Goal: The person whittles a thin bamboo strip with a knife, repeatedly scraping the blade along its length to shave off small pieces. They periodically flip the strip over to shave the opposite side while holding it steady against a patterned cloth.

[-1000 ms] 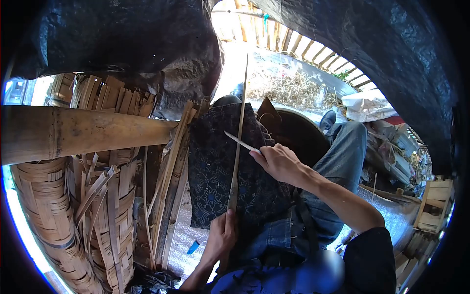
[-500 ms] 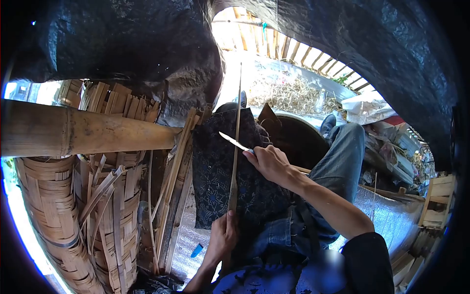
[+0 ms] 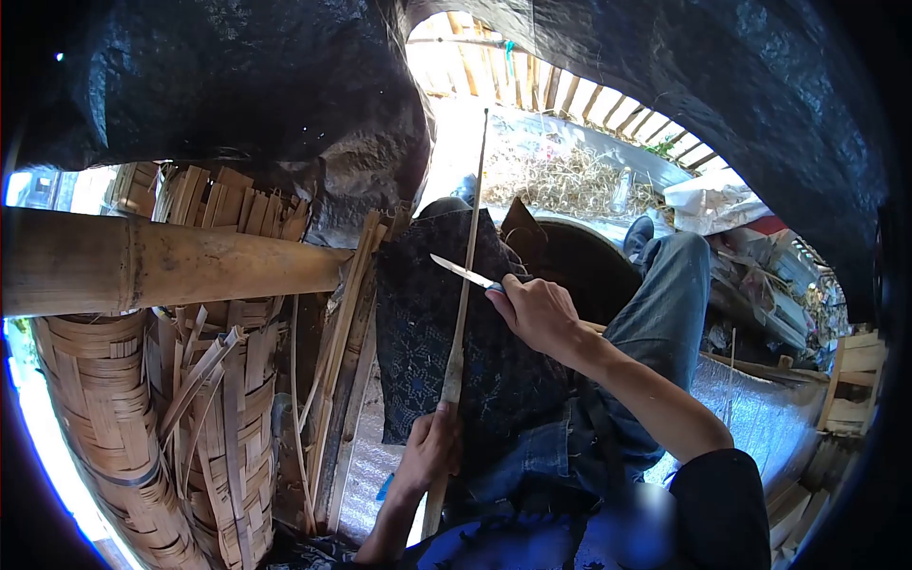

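Note:
A long thin bamboo strip [image 3: 460, 344] runs upright through the middle of the view, over a dark patterned cloth [image 3: 415, 353] on my lap. My left hand [image 3: 432, 448] is closed round the strip's lower part. Higher up and to the right, my right hand [image 3: 541, 312] grips the handle of a knife [image 3: 462, 272]. The knife's blade points up and left and crosses the strip, touching or very near it.
A thick bamboo pole [image 3: 180, 263] juts in from the left above tall woven bamboo baskets [image 3: 104, 380]. Split bamboo pieces [image 3: 337, 380] lean beside the cloth. Dark plastic sheeting [image 3: 237, 76] hangs overhead. Dry straw [image 3: 560, 180] lies beyond my feet.
The strip's top end has tilted right, and more of its lower end shows below my left hand. My right hand and the knife have moved slightly right and down.

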`<action>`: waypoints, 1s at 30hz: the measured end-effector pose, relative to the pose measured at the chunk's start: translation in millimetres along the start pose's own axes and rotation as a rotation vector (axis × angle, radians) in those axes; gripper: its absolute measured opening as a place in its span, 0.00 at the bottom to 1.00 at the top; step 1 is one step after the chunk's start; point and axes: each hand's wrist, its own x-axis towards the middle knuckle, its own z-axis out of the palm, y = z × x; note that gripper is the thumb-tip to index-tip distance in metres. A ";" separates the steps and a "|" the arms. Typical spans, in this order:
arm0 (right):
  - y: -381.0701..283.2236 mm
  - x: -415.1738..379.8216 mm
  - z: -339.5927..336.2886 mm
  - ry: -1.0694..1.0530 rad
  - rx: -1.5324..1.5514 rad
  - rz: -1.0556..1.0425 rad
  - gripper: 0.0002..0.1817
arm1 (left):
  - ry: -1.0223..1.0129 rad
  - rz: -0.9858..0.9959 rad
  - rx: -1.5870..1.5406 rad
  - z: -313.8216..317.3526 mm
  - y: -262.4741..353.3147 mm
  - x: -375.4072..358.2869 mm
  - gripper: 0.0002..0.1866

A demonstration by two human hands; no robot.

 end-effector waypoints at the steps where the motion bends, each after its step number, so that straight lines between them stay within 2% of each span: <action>1: -1.8 0.5 -0.4 -0.001 0.001 0.003 0.23 | -0.002 -0.002 0.001 2.6 2.7 -0.1 0.28; 4: -12.0 2.9 2.4 -0.045 -0.042 0.091 0.23 | 0.111 0.019 0.152 13.7 9.0 -1.0 0.28; 6: -14.2 6.4 11.4 -0.029 -0.028 0.150 0.24 | 0.206 0.169 0.366 17.0 8.1 0.0 0.28; 10: -12.5 14.6 26.0 -0.004 0.042 0.175 0.26 | 0.227 0.202 0.421 19.4 3.2 -2.0 0.27; 15: -7.2 14.3 24.2 0.045 0.089 0.129 0.25 | 0.179 0.054 0.229 19.2 6.9 -7.4 0.27; 23: -4.7 24.8 26.4 0.066 0.065 0.078 0.23 | 0.175 0.038 0.172 19.4 3.8 -15.9 0.27; 25: -2.6 25.9 29.8 0.130 0.027 0.016 0.24 | 0.177 0.031 0.164 19.3 3.0 -17.9 0.27; 28: -1.5 18.1 22.7 0.111 0.032 -0.037 0.23 | 0.167 0.000 0.168 16.6 2.1 -19.7 0.27; 30: -2.2 7.2 19.3 0.113 0.018 -0.010 0.23 | 0.131 -0.057 0.054 15.8 -6.9 -18.3 0.27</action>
